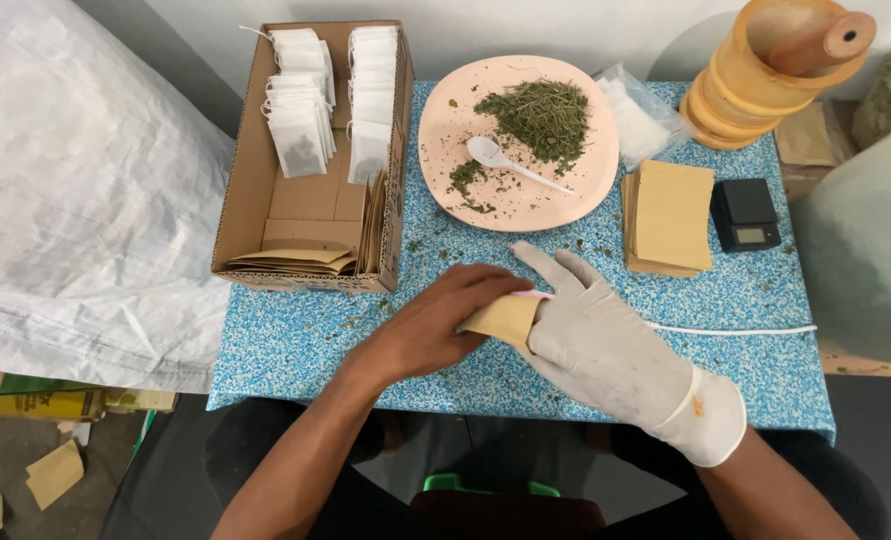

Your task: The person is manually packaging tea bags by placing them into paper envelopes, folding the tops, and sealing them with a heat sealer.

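My bare left hand (436, 320) and my right hand (591, 325), which wears a white glove, meet over the front of the blue speckled table (296, 340). Together they hold a small tan paper envelope (506, 318). The left fingers press on its top and the gloved hand wraps its right end, with two fingers stretched out flat. A thin pink edge shows at the envelope's upper rim. Behind the hands sits a pink plate (446, 120) with a heap of dried green herbs (546, 115) and a white plastic spoon (496, 155).
A cardboard box (241, 190) at left holds several white tea bags and tan envelopes. A stack of tan envelopes (671, 215), a small black scale (746, 212), a clear bag (636, 115) and a wooden mortar with pestle (766, 75) stand at right. A white cord (736, 331) crosses the table.
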